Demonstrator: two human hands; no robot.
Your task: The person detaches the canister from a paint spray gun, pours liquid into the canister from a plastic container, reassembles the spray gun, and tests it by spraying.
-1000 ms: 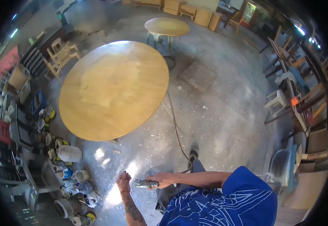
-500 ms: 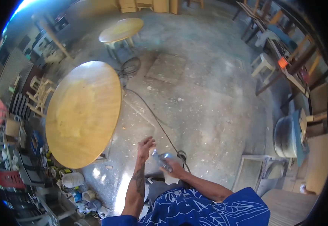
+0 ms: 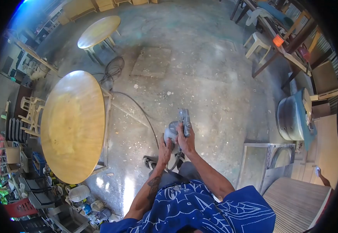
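Low in front of me, my right hand [image 3: 187, 139] grips a grey spray gun [image 3: 184, 116] with a pale round cup [image 3: 169, 133]. My left hand [image 3: 164, 150] is against the near side of the cup, its fingers curled and partly hidden. A dark hose [image 3: 143, 110] runs from a coil on the floor towards my feet and the gun. To my left stands a large round wooden tabletop [image 3: 74, 128] with a glossy yellow-brown surface.
A smaller round table [image 3: 99, 33] stands far left. Cans and tubs [image 3: 79, 193] crowd the near left, beside stacked chairs [image 3: 31, 114]. At right are a white stool [image 3: 258, 44], a metal drum [image 3: 289, 118] and a frame [image 3: 254, 163]. Another person's hand [image 3: 318, 171] shows at far right.
My left hand has come from beside the gun onto its cup. The gun has moved up and right and turned in my right hand. The view has shifted to the right.
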